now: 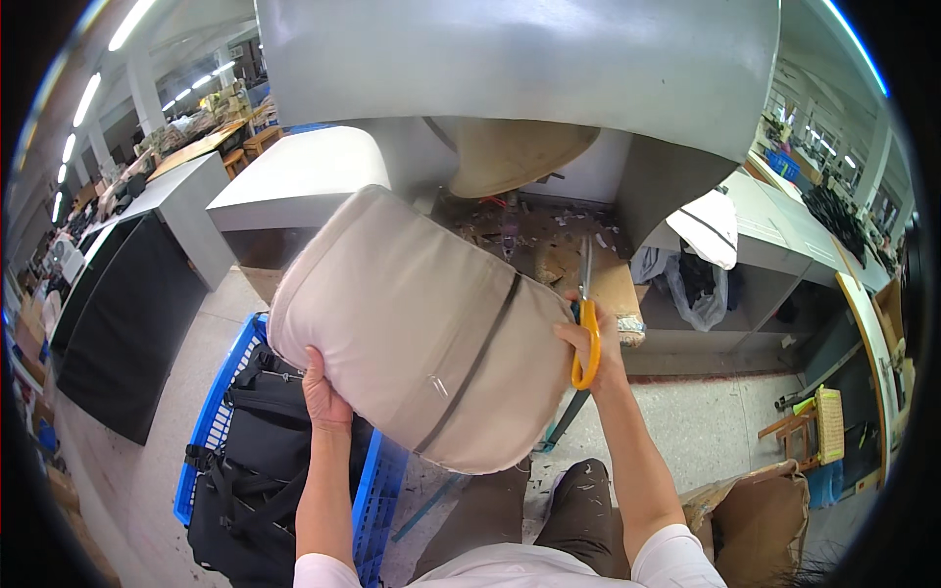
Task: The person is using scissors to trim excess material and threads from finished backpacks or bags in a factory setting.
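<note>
Blue crate [386, 477] with black strapped luggage [250, 465], translucent plastic bag [713, 306] toward the right.

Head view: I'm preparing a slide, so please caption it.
Left hand and right hand hold a large beige piece, the right also holding orange-handled scissors.

The room is a large workshop with a pale, speckled floor [706, 407]. Tube lights [87, 99] run in rows below the ceiling [186, 49] on the left; a single tube [858, 44] shows at upper right. A white pillar [145, 90] stands at upper left. A light-coloured counter [184, 230] is located at left, with a black sheet [127, 328] beside it and wooden stools [263, 139] beyond. At right, a pale worktop [784, 233] surmounts open shelves [659, 312].
</note>
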`<state>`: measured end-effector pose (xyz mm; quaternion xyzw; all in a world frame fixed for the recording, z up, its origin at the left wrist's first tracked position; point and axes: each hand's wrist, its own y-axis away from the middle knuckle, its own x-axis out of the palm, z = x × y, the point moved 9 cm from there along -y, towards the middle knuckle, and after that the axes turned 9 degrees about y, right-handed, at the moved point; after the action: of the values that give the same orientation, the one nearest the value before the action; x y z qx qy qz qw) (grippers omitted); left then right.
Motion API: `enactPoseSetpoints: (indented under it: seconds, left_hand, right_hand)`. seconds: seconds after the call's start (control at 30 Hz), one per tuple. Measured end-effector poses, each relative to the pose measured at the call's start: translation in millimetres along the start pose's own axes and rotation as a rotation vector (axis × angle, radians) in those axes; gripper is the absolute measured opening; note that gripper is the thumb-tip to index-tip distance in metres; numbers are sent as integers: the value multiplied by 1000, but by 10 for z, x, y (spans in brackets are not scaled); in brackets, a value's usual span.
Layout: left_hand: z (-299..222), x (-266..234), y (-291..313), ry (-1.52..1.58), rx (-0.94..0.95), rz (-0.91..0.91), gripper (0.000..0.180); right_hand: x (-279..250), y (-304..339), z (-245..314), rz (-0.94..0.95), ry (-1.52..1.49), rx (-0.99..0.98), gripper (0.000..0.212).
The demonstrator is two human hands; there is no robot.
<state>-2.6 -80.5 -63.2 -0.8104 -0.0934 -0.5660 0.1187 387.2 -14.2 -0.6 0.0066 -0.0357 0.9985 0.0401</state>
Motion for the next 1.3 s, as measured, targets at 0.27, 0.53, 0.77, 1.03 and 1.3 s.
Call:
enactPoseSetpoints:
  seconds: [0.27,0.53,0.77,1.03,1.3]
  left_hand:
    - [-83,-92,490,-32,47,-160,45]
    - [-1120,-635,2111,-600,244,-481,41]
    - [-2647,157,3112,-560,566,-659,47]
    - [-3491,-220,2550,-633,617,-580,31]
    - [-3743,-1688,-306,-1055,345,-567,37]
  right_hand:
    - [-116,537,-216,-31,22,52,45]
    - [712,1354,-714,282,80,159,45]
    - [1739,2142,-1248,739,-6,230,48]
    - [570,1998,-1350,454,295,197,46]
    - [-1887,2585,-1005,-291,698,140,41]
